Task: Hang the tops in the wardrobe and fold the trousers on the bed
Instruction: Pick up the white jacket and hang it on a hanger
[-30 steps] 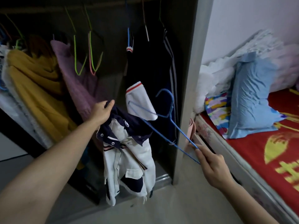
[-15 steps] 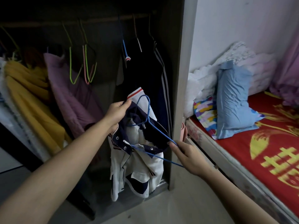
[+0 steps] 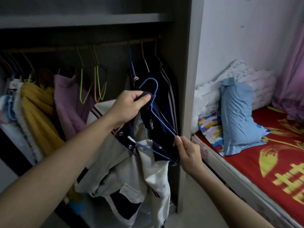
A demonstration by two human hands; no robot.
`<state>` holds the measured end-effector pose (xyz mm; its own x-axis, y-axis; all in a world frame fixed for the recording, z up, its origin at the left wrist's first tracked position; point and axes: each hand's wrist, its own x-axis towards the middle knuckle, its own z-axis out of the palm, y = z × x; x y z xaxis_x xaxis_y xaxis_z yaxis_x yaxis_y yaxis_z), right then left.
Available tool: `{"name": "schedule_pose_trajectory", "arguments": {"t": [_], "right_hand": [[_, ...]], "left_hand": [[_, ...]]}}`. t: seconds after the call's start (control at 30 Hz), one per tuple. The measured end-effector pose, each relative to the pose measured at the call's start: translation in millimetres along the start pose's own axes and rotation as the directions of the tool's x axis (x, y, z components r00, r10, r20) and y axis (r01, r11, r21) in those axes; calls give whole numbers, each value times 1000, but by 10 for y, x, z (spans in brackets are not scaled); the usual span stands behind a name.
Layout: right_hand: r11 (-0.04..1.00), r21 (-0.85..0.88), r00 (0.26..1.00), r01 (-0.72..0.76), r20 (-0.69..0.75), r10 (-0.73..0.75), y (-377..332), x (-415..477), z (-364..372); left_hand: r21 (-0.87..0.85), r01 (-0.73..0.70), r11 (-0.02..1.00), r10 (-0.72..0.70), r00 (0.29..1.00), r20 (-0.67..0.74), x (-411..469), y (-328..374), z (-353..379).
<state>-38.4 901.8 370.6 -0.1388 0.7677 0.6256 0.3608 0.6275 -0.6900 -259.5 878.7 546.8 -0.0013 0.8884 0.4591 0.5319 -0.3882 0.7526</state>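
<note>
Open wardrobe (image 3: 185, 79); white, navy-collared top (image 3: 153, 175)

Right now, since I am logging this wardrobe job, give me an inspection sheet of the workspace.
Surface: bed, red cover; no trousers seen.
Job's things: white and navy top partly on blue hanger, off the rail.
Clutter: blue pillow, piled bedding on bed.
Hands: left hand grips top's collar at hanger neck; right hand pinches hanger's end.
Cables: nothing seen.
Surroundings: wardrobe holds hung clothes, empty hangers; white wall.
</note>
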Motion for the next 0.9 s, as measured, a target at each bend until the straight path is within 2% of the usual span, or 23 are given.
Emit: {"name": "schedule_pose_trajectory", "arguments": {"t": [0.03, 0.07, 0.1, 0.13, 0.23, 0.3, 0.53, 0.7, 0.8, 0.9], "right_hand": [[999, -5, 999, 36, -37, -36, -40, 53, -6], [998, -18, 996, 62, -67, -63, -79, 112, -20], [996, -37, 992, 79, -93, -82, -120, 177, -39], [994, -53, 988, 97, -116, -103, -164, 242, -62], [981, -80, 968, 179, -163, -190, -301, 424, -121], [971, -112, 958, 209, -174, -227, -394, 516, -130], [938, -226, 934, 262, -184, -305, -567, 641, -35], [930, -238, 935, 279, -156, -320, -661, 601, 55], [952, -193, 956, 239, -123, -265, -707, 502, 150], [960, -217, 956, 176, -196, -219, -695, 390, 152]], "left_hand": [[315, -188, 930, 211, 977, -40, 52, 20, -125], [564, -286, 775, 382, 922, -57, 128, 28, -257], [661, -289, 693, 437, 897, -66, 197, 34, -386], [691, -251, 678, 412, 908, -75, 237, 18, -504], [542, -87, 836, 165, 982, -97, 261, -128, -690], [492, -27, 870, 109, 984, -139, 227, -208, -692], [486, -29, 873, 196, 935, -296, 154, -228, -637], [495, 13, 869, 193, 912, -362, 149, -154, -510], [501, 33, 865, 202, 891, -406, 160, -117, -408], [545, 83, 834, 233, 842, -486, 131, -134, -404]]}}
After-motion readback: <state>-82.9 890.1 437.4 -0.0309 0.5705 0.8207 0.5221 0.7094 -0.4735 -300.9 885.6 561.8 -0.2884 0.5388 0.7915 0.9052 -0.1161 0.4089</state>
